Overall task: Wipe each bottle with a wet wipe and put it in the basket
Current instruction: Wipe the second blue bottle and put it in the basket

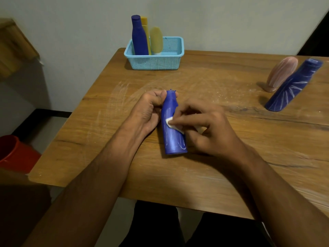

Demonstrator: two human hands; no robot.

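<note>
- A blue bottle (pixel 173 127) lay on the desk (pixel 222 86), streaked with white.
- The left hand (pixel 147 111) gripped its neck.
- The right hand (pixel 204 127) pinched a wipe (pixel 170 122) against the bottle's side.
- The basket (pixel 154 52) stood at the desk's far edge with three bottles upright inside.
- Two streaked bottles, pink (pixel 282 73) and blue (pixel 293 84), stood at far right.

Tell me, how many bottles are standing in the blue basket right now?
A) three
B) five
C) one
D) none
A: the light blue basket holds three upright bottles, a dark blue bottle, a yellow bottle behind it and a pale yellow bottle beside them.
</note>
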